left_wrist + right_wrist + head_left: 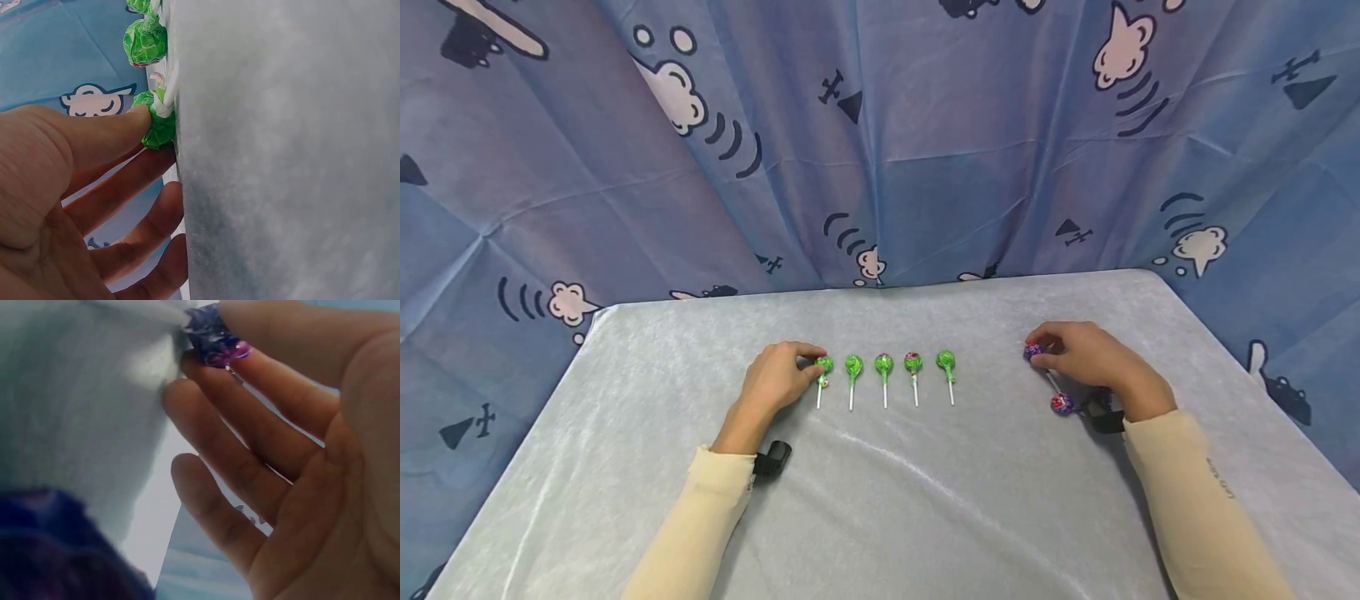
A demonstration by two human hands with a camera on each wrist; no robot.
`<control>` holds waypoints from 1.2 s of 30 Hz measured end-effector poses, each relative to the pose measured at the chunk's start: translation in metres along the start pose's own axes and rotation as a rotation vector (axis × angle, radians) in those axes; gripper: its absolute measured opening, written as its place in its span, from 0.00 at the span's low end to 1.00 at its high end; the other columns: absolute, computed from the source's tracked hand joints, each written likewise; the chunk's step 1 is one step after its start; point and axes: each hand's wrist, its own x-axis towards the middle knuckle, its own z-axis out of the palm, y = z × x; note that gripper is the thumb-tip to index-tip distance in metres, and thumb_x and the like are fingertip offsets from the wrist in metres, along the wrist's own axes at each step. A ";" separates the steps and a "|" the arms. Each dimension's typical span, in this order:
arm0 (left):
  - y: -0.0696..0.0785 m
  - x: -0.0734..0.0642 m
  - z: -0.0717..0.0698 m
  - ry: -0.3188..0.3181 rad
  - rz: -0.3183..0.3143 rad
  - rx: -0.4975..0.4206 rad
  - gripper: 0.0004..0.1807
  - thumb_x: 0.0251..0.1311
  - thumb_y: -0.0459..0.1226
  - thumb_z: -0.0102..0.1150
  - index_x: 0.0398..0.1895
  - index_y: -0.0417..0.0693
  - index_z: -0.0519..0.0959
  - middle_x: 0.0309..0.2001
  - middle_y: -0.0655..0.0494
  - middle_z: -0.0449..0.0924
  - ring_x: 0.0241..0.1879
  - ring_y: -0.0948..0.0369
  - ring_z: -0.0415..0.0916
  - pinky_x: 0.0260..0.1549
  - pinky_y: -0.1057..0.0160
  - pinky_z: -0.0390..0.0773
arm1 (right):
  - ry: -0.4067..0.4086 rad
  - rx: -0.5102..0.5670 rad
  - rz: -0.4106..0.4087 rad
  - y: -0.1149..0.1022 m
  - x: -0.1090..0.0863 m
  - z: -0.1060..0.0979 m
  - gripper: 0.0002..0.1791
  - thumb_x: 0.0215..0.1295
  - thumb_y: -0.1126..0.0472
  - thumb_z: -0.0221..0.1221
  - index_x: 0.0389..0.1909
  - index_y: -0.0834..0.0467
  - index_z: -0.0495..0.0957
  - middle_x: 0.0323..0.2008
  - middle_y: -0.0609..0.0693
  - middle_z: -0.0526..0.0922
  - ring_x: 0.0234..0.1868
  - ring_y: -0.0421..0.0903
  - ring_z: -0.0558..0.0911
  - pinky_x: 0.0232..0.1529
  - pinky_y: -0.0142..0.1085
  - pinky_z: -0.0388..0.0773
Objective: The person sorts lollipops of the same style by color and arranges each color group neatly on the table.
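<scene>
In the head view, my left hand (777, 375) pinches the wrapped head of the leftmost green lollipop (825, 364) between thumb and fingers; the left wrist view shows the thumb on its green wrapper (161, 129). Several more green lollipops (883, 364) lie in a row to its right, sticks toward me. Over on the right, my right hand (1086, 354) pinches the head of a purple lollipop (1033, 352), its white stick slanting down. Just below, a second purple-and-red lollipop (1062, 404) lies near the wrist. More purple wrapper is partly hidden by the right wrist strap.
A pale grey cloth covers the table (880, 517). Behind it hangs a blue patterned curtain (940, 167), close to the table's far edge. Black camera straps (771, 460) sit on both wrists.
</scene>
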 end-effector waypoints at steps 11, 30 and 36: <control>0.001 0.000 -0.001 0.000 0.001 0.001 0.16 0.61 0.45 0.67 0.53 0.61 0.85 0.53 0.53 0.85 0.49 0.53 0.82 0.46 0.48 0.78 | -0.038 0.033 0.074 0.012 -0.001 -0.002 0.23 0.67 0.53 0.62 0.58 0.63 0.77 0.52 0.65 0.82 0.50 0.58 0.80 0.53 0.59 0.76; 0.000 0.001 0.000 -0.003 -0.005 -0.001 0.16 0.62 0.45 0.67 0.53 0.61 0.85 0.54 0.53 0.85 0.52 0.51 0.81 0.48 0.48 0.78 | -0.036 0.037 0.034 0.009 -0.001 -0.003 0.22 0.67 0.56 0.62 0.59 0.62 0.76 0.51 0.63 0.82 0.50 0.58 0.81 0.53 0.58 0.77; 0.000 0.001 0.001 -0.004 -0.009 -0.011 0.16 0.62 0.45 0.66 0.53 0.61 0.85 0.53 0.53 0.86 0.50 0.52 0.81 0.46 0.49 0.78 | -0.025 0.046 0.018 0.007 0.000 0.000 0.22 0.68 0.57 0.61 0.60 0.62 0.76 0.52 0.63 0.83 0.51 0.57 0.81 0.54 0.58 0.76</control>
